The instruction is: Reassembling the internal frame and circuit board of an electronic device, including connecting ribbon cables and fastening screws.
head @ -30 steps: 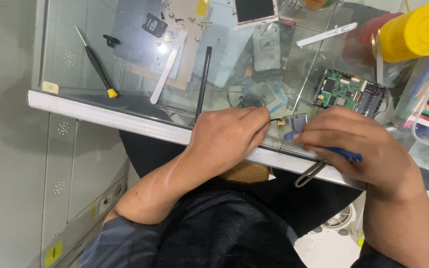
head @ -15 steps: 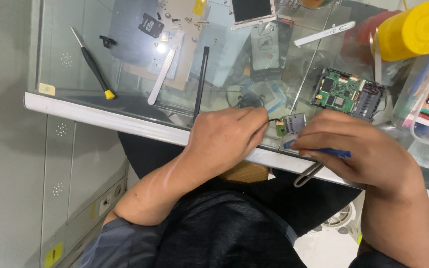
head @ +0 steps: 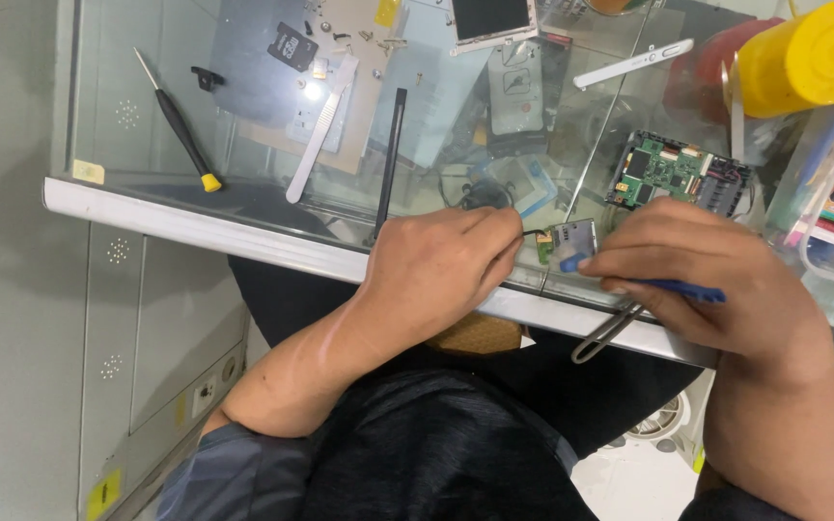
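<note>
Both hands have barely shifted over the past second: my left hand (head: 441, 270) still pinches the small metal module (head: 571, 236) at the glass table (head: 243, 183) edge, while my right hand (head: 697, 280) stays closed on a blue plastic pry tool (head: 673, 286), tip against it. Work holds at the same spot, a green circuit board (head: 663, 174) lying just beyond.

Bare glass lies open left of the black spudger (head: 387, 164); the circuit board (head: 673, 174) and yellow cylinder (head: 808, 58) crowd the right.
</note>
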